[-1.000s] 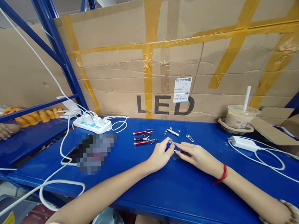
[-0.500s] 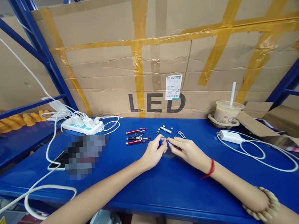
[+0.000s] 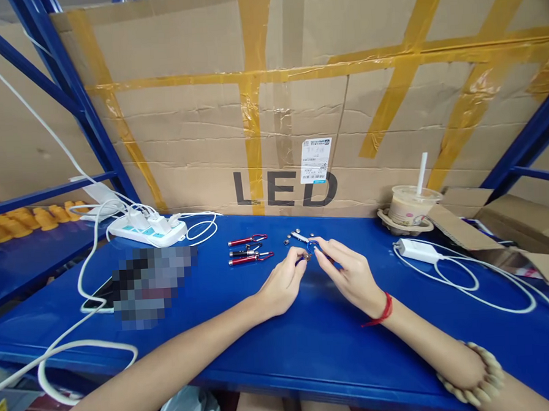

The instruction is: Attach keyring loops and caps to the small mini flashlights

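Note:
My left hand (image 3: 283,282) and my right hand (image 3: 349,272) meet above the blue table (image 3: 309,332), fingertips pinched on a small blue keychain flashlight (image 3: 310,251). The left fingers hold its near end, the right fingers its blue ring end. Just behind lie small metal parts (image 3: 299,236), a silver tube among them. To the left, three small flashlights (image 3: 247,250) with clips lie side by side, two red and one dark.
A white power strip (image 3: 147,230) with plugs and cables sits at back left. A phone (image 3: 102,294) lies beside a blurred patch. A drink cup with straw (image 3: 410,207) and a white charger with cable (image 3: 419,251) are at right. Taped cardboard marked LED (image 3: 285,189) stands behind.
Both hands have lifted slightly and moved away from me with the blue flashlight; the right hand now covers the spot where a loose silver clip lay. The camera shifted a little.

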Demonstrator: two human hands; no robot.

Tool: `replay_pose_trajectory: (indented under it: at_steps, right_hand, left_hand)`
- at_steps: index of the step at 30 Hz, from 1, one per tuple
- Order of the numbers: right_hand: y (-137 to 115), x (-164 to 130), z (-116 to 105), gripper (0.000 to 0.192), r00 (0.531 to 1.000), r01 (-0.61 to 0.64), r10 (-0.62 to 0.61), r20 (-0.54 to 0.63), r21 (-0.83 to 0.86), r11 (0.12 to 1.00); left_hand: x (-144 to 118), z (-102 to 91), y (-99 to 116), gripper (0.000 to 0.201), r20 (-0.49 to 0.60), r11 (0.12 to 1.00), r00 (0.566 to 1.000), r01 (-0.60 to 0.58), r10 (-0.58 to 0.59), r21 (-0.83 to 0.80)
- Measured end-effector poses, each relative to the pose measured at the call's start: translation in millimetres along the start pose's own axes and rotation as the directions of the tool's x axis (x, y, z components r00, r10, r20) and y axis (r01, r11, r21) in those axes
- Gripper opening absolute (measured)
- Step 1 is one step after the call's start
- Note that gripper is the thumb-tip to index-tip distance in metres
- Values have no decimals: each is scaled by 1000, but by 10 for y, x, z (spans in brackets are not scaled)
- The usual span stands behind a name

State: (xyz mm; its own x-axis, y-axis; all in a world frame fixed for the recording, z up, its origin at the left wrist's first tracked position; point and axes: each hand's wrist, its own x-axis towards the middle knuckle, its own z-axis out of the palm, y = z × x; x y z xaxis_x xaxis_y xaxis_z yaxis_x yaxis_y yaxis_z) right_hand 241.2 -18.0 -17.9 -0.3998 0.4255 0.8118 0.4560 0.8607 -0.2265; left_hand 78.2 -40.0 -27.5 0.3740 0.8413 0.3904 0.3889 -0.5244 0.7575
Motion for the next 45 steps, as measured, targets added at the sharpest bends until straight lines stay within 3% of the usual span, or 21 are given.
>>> replay_pose_trajectory:
  at_steps: [9, 15, 20, 25, 31, 39, 45]
  right_hand:
    - [15, -8, 5, 31, 993, 14, -12, 114, -17, 1000]
    - [3, -14, 38, 34, 994, -37, 40, 103, -22, 999]
    - [-40, 6, 52, 32, 991, -69, 68, 115, 6, 998]
    - [-11, 18, 52, 35, 977, -93, 101, 187, -48, 994]
    - [130, -43, 70, 36, 903, -156, 220, 368, -196, 968]
    - [197, -74, 84, 33, 822, -158, 224, 524, -168, 973]
    - [161, -32, 57, 31, 804, -191, 251, 540, -166, 968]
  left_hand:
    - [-3, -4, -12, 23, -17, 1000, 1000, 13, -13, -1]
    - [-16, -8, -36, 20, 0, 1000, 1000, 6, -6, 17]
    - [-13, -9, -67, 19, -50, 1000, 999, 6, -5, 17]
    - [16, -55, -102, 23, -104, 984, 992, 91, -75, 154]
    - [37, -147, -100, 22, -49, 837, 992, 124, -115, 534]
    - [21, -180, -93, 19, -20, 629, 982, 136, -188, 765]
    - [24, -228, -3, 24, -84, 440, 958, 204, -276, 874]
